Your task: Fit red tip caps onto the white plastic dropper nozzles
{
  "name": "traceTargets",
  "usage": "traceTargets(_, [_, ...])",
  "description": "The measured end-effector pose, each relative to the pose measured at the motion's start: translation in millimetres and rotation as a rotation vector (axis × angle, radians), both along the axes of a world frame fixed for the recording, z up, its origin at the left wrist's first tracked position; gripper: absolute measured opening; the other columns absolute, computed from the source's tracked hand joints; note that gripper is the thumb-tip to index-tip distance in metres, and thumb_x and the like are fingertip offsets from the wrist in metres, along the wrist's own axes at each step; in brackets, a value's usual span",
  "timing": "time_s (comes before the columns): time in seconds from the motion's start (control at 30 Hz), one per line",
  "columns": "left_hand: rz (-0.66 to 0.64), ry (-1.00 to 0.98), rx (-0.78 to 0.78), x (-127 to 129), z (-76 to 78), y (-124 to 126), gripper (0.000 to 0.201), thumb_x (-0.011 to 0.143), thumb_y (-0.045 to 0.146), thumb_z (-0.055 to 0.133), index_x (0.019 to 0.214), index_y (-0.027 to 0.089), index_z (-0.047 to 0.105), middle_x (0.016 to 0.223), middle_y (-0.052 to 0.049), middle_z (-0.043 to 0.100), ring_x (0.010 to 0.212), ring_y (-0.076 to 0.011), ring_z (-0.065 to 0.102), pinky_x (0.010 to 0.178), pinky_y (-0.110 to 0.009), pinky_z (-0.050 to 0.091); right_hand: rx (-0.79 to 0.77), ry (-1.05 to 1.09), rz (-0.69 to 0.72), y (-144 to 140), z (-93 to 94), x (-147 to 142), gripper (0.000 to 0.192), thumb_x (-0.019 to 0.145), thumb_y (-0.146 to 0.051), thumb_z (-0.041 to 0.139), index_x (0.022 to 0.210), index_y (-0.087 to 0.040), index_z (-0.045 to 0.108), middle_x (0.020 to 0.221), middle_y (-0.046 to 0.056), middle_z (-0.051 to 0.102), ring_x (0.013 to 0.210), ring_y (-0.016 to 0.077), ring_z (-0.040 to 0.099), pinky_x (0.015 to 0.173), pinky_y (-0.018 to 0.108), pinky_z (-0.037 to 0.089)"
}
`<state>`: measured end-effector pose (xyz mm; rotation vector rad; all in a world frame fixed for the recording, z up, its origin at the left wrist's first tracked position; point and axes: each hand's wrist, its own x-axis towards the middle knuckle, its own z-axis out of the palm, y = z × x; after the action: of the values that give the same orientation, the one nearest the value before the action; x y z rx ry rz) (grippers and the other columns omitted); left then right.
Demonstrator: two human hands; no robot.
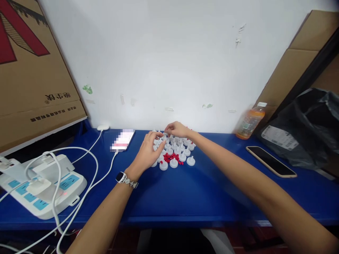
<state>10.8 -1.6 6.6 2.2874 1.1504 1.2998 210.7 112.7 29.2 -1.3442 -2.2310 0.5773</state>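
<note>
A cluster of white round caps with thin spouts (173, 162) stands on the blue table near the wall. Small red tips (171, 158) lie heaped among the front caps. My left hand (148, 151), a watch (126, 179) at its wrist, is at the cluster's left side, thumb and forefinger curved about a white spouted cap. My right hand (178, 129) reaches over the back of the cluster, its fingers drawn together in a pinch near the left hand's fingertips. Whatever is between those fingers is too small to make out.
Left are a charging phone (123, 140), a power strip (45, 197) with looping white cables and a large carton (34, 77). Right are a phone (271, 161), an orange drink bottle (250, 121), a dark plastic bag (307, 123) and cardboard (291, 63). A white wall (164, 63) closes the back.
</note>
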Motion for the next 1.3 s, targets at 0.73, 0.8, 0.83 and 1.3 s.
traceTargets(0.73, [0.007, 0.022, 0.034, 3.9, 3.8, -5.5, 0.047, 0.09, 0.048, 0.06, 0.13, 0.026, 0.049, 0.128, -0.008, 0.058, 0.11, -0.0226, 0.056, 0.089, -0.037, 0.049, 0.068, 0.624, -0.108, -89.4, -5.3, 0.1, 0.027, 0.09, -0.048, 0.053, 0.082, -0.022, 0.049, 0.066, -0.001, 0.065, 0.052, 0.0119, 0.05, 0.053, 0.025, 0.038])
traceTargets(0.8, [-0.036, 0.061, 0.044, 7.5, 4.6, -8.7, 0.049, 0.091, 0.047, 0.06, 0.133, 0.026, 0.048, 0.127, -0.007, 0.059, 0.111, -0.0226, 0.056, 0.089, -0.037, 0.049, 0.042, 0.691, -0.09, -109.5, -13.9, -6.5, 0.033, 0.093, -0.053, 0.047, 0.079, -0.023, 0.044, 0.06, -0.004, 0.058, 0.05, 0.0119, 0.047, 0.052, 0.025, 0.037])
traceTargets(0.83, [-0.07, 0.083, 0.044, 9.0, 5.3, -10.0, 0.046, 0.092, 0.046, 0.059, 0.132, 0.025, 0.049, 0.122, -0.007, 0.061, 0.108, -0.0217, 0.058, 0.087, -0.035, 0.049, 0.056, 0.677, -0.082, -116.4, -17.4, -9.0, 0.034, 0.094, -0.054, 0.045, 0.078, -0.023, 0.044, 0.06, -0.004, 0.055, 0.051, 0.012, 0.046, 0.052, 0.025, 0.036])
traceTargets(1.3, [-0.125, 0.165, 0.157, 17.2, 18.4, -23.8, 0.03, 0.101, 0.035, 0.042, 0.125, 0.021, 0.053, 0.111, -0.009, 0.061, 0.1, -0.0219, 0.056, 0.089, -0.036, 0.046, -0.306, 0.946, -0.125, -133.4, -10.6, -29.8, 0.039, 0.092, -0.046, 0.043, 0.062, -0.023, 0.032, 0.05, -0.008, 0.027, 0.044, 0.0083, 0.019, 0.043, 0.024, 0.018])
